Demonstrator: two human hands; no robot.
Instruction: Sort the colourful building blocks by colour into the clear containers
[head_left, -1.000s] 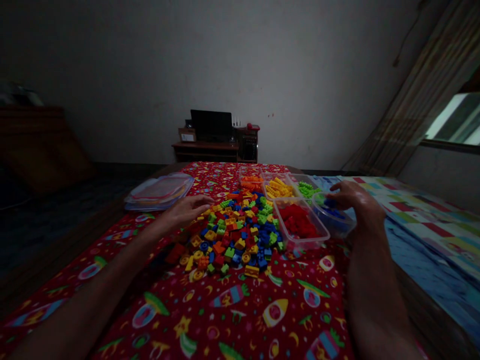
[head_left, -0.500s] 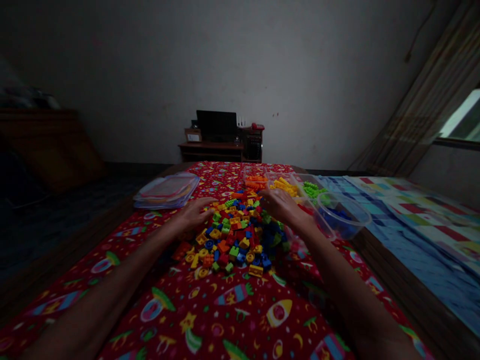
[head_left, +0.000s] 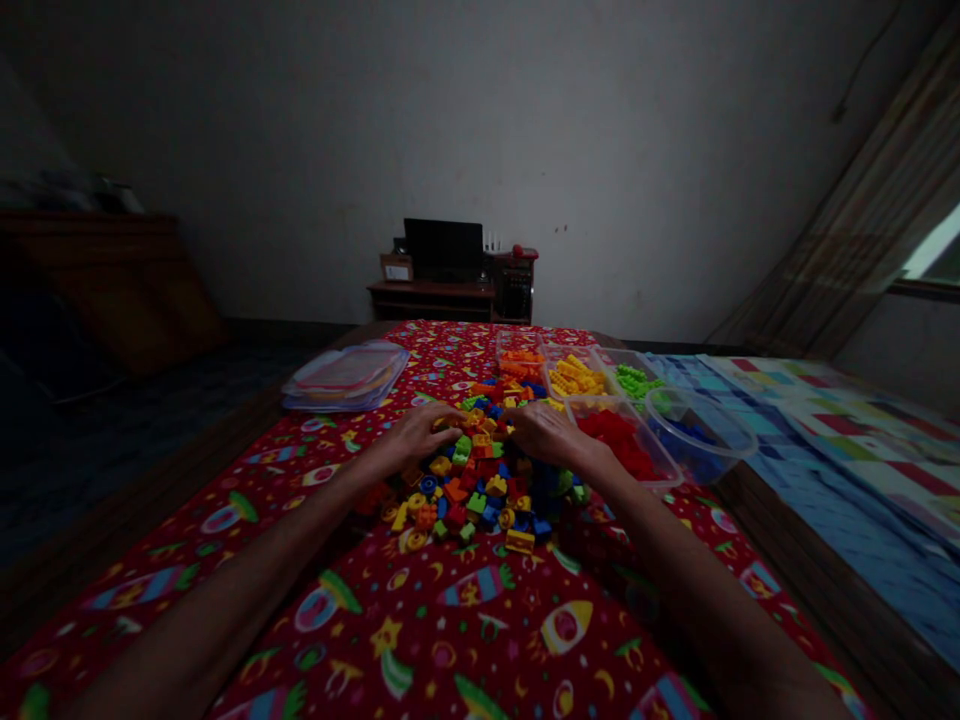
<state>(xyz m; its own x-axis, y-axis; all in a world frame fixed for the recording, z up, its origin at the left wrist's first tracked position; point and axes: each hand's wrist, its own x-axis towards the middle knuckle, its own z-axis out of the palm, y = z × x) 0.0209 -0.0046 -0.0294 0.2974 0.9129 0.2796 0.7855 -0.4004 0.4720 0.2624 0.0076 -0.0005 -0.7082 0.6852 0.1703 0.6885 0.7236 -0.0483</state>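
A mixed pile of toy building bricks (head_left: pixel 480 490) in red, yellow, blue, green and orange lies on the red patterned tablecloth (head_left: pixel 420 630). My left hand (head_left: pixel 421 436) reaches over the pile's left side, thumb and fingers apart, with yellow bricks showing in the gap. At the upper right of the pile is my right hand (head_left: pixel 546 432), its fingers curled down and pressed together among the bricks. Whatever those fingertips hold is hidden. Just beside this hand stands a clear container of red bricks (head_left: pixel 622 445).
Further containers hold orange bricks (head_left: pixel 521 365), yellow bricks (head_left: pixel 576 376), green bricks (head_left: pixel 636 382) and blue bricks (head_left: pixel 686 435). Flat plastic lids (head_left: pixel 346 378) are stacked at the left. A bed (head_left: pixel 847 430) adjoins the table's right; a monitor (head_left: pixel 444 248) stands on a far desk.
My left hand has moved right, further over the pile. My right hand has come down and toward my left hand, uncovering the red bricks' container. The view has shifted slightly left.
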